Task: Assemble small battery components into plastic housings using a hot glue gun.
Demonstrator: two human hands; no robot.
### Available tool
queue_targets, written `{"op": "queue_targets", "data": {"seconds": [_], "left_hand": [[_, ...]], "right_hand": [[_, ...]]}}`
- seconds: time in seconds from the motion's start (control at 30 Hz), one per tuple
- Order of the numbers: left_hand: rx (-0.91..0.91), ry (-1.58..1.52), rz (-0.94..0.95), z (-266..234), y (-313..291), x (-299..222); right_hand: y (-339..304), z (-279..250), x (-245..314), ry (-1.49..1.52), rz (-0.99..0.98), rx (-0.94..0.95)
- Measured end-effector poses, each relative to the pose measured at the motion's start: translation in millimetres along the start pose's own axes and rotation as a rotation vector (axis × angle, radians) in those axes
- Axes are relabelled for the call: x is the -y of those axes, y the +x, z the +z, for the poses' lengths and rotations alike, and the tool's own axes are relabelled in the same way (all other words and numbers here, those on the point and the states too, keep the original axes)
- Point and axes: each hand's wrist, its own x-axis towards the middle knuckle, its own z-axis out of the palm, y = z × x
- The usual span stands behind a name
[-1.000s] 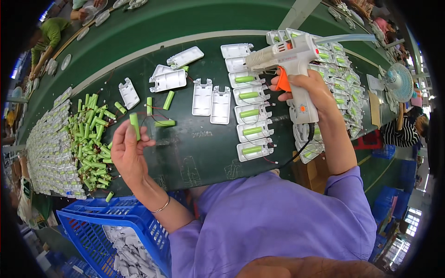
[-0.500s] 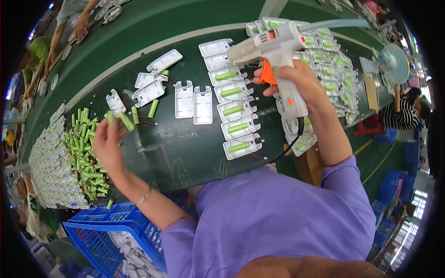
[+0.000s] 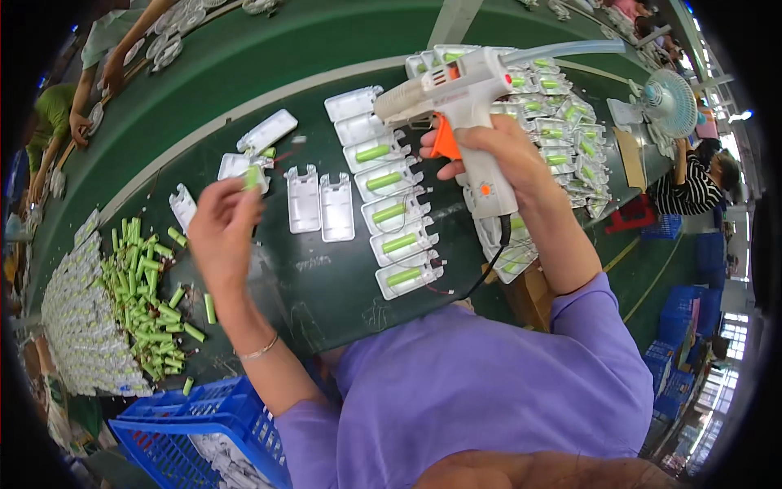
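My left hand [image 3: 221, 232] is closed, its fingertips pinching a green cylindrical battery [image 3: 252, 176]. Red wires run close by toward a small connector. Just beyond lie loose white plastic shells [image 3: 269, 130]. In my right hand [image 3: 521, 167] is a white hot glue gun [image 3: 482, 94] with an orange trigger, its nozzle pointing left and a glue stick out of the back. Under the nozzle runs a column of white shells [image 3: 381, 181], several with a green battery inside. Two bare shells [image 3: 336, 210] lie between my hands.
Heaped loose batteries [image 3: 147, 301] and stacked filled shells [image 3: 81, 318] cover the table's left end. More filled shells [image 3: 562, 134] pile up at right, near a fan [image 3: 669, 102]. A blue crate [image 3: 175, 424] stands below the left edge. Other people work across and at far right.
My left hand has moved right and away from me, from the battery heap to the loose shells, carrying a battery. The glue gun has shifted slightly left in the picture.
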Motion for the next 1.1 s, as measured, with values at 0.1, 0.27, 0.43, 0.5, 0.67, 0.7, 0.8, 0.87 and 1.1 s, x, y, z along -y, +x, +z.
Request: {"op": "queue_targets", "data": {"seconds": [0.1, 0.27, 0.43, 0.5, 0.67, 0.7, 0.8, 0.87, 1.1], "left_hand": [[0.186, 0.226, 0.181, 56, 35, -3], [0.315, 0.643, 0.621, 105, 78, 11], [0.384, 0.791, 0.647, 133, 90, 26], [0.389, 0.78, 0.636, 134, 92, 30], [0.339, 0.577, 0.49, 125, 96, 30], [0.344, 0.575, 0.49, 123, 95, 28], [0.382, 0.643, 0.554, 119, 92, 25], [0.373, 0.648, 0.567, 119, 90, 25], [0.353, 0.684, 0.616, 116, 88, 25]], "right_hand": [[-1, -2, 3, 0.009, 0.003, -0.025], [-8, -2, 11, 0.039, -0.023, -0.059], [-6, -9, 10, 0.036, -0.014, -0.086], [-4, -8, 10, 0.045, -0.01, -0.109], [-2, -7, 7, 0.074, -0.028, -0.072], [0, -7, 7, 0.074, -0.027, -0.077], [8, -2, 5, 0.029, 0.063, -0.075], [14, 4, 4, 0.018, 0.073, -0.078], [30, 13, 2, -0.119, 0.138, -0.07]]}}
